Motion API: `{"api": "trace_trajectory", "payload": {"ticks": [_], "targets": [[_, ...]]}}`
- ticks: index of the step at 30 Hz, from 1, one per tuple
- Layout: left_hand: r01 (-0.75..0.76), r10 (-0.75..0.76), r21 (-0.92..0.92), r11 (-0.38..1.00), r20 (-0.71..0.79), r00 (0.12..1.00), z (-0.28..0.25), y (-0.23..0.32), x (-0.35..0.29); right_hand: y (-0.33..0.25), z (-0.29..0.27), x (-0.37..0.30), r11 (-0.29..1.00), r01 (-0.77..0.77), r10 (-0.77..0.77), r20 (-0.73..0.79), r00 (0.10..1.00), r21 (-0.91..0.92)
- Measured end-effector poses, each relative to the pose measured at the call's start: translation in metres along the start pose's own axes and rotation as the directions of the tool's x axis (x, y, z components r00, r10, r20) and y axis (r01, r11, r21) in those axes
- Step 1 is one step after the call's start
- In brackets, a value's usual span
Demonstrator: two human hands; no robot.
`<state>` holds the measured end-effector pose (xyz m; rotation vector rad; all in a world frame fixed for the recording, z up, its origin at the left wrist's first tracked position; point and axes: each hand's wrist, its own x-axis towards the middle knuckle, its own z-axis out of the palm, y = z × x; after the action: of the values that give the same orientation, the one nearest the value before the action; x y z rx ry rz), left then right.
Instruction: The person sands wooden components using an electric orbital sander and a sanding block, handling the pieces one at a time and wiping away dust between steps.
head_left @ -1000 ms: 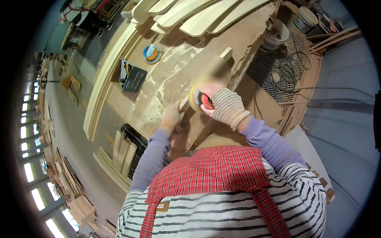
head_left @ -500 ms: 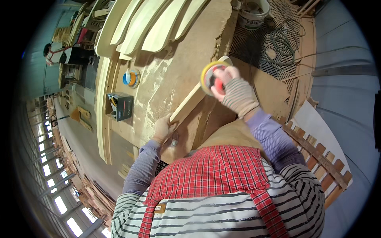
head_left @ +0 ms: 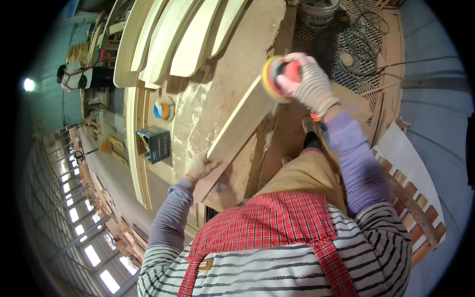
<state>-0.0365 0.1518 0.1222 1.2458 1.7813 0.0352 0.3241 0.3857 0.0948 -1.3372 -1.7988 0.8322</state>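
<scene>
A pale wooden board (head_left: 240, 119) lies slantwise over the workbench edge, its broad face turned up. My left hand (head_left: 200, 168), in a light work glove, is closed on its near end. In a striped glove, my right hand (head_left: 312, 85) grips a red orbital sander (head_left: 293, 72) with a yellow pad. The sander stands tilted at the far end of the board; whether the pad touches the wood I cannot tell. An orange fitting (head_left: 315, 117) shows below my right wrist.
Several curved pale boards (head_left: 173, 37) lie at the bench's far left. A roll of tape (head_left: 164, 109) and a dark box (head_left: 154, 144) sit on the workbench (head_left: 190, 116). Beyond it are a white bucket (head_left: 319, 14) and a coiled hose (head_left: 358, 44) on slatted flooring. Another person (head_left: 79, 77) stands far left.
The board has turned from its narrow edge to show its broad face. My right hand and the sander have shifted right and slightly away. My left hand stays at the near end.
</scene>
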Motion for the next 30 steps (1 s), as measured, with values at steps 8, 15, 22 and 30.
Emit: {"api": "trace_trajectory", "payload": {"ticks": [8, 15, 22, 30], "targets": [[-0.011, 0.005, -0.214, 0.977, -0.027, 1.000, 0.005, -0.021, 0.009, -0.109, 0.071, -0.040, 0.930, 0.310, -0.208, 0.410, 0.888, -0.199], [0.035, -0.028, -0.291, 0.956, 0.028, 0.999, 0.009, -0.005, -0.005, -0.004, 0.006, 0.003, 0.945, -0.259, 0.245, 0.092, 0.965, 0.200], [0.106, -0.117, -0.236, 0.966, -0.032, 0.993, 0.018, -0.010, -0.016, 0.107, 0.002, -0.002, 0.397, -0.786, 0.423, 0.666, 0.615, 0.474], [0.102, -0.050, 0.179, 0.979, -0.273, 0.961, 0.059, -0.001, -0.039, 0.124, -0.034, 0.030, 0.434, -0.785, 0.370, 0.707, 0.603, 0.442]]}}
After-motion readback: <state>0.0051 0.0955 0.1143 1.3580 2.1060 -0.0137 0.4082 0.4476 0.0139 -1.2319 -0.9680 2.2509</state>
